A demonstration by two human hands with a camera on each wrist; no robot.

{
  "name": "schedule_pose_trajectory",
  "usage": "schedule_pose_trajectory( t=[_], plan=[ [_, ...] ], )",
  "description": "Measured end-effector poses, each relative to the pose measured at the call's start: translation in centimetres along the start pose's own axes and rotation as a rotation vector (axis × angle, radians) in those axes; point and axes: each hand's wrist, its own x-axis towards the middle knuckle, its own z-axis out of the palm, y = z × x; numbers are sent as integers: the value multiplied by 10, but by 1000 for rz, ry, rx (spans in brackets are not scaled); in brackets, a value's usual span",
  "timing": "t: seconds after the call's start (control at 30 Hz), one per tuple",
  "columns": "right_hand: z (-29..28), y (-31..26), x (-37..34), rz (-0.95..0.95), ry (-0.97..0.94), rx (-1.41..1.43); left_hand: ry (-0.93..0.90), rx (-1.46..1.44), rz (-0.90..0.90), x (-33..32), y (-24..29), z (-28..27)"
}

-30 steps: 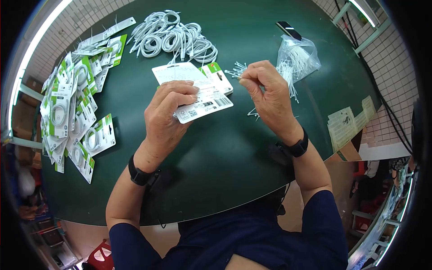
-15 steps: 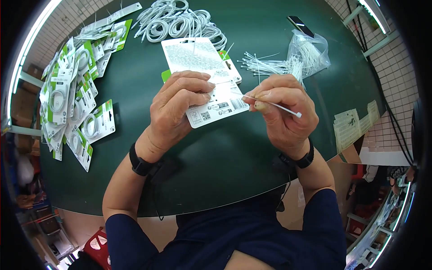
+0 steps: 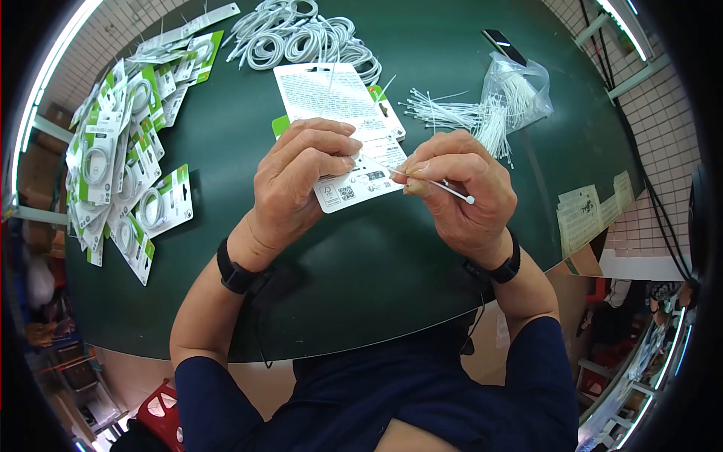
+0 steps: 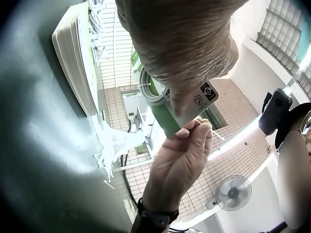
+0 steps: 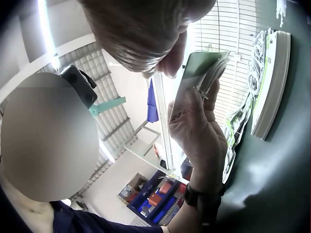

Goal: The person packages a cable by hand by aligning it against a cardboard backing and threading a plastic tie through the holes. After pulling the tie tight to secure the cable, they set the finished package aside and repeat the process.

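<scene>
My left hand (image 3: 297, 177) grips a white-and-green packaging card (image 3: 346, 194), its printed back up in the head view. A coiled grey-white cable (image 4: 150, 90) is on the card's other face in the left wrist view. Between thumb and fingers, my right hand (image 3: 463, 184) pinches a thin white cable tie (image 3: 452, 190). The tie's head sticks out to the right, and its thin end points at the held card. Behind the held card lies a stack of similar cards (image 3: 324, 90) on the table.
Coiled white cables (image 3: 309, 38) lie at the back. Packaged cables (image 3: 98, 162) form a heap on the left. Loose cable ties (image 3: 444, 111) spill beside a clear bag (image 3: 538, 90), near a phone (image 3: 503, 45). A paper sheet (image 3: 584, 215) lies at the table's right.
My right hand has come from the loose ties to the held card with a cable tie. In the last half second it has moved slightly left, closer to the card.
</scene>
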Motion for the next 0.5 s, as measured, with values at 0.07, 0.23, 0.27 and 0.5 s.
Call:
schedule_pose_trajectory(
  t=[0.07,0.23,0.27,0.5],
  plan=[
    [2,1,-1,-9,-9,-3,-1,0,2,0,0,0],
    [4,1,-4,53,35,65,-9,4,2,-1,-1,-1],
    [4,0,-4,64,27,76,-9,4,3,-2,-2,-1],
    [2,-1,-5,118,3,106,-7,1,5,-2,-1,0]
  ],
)
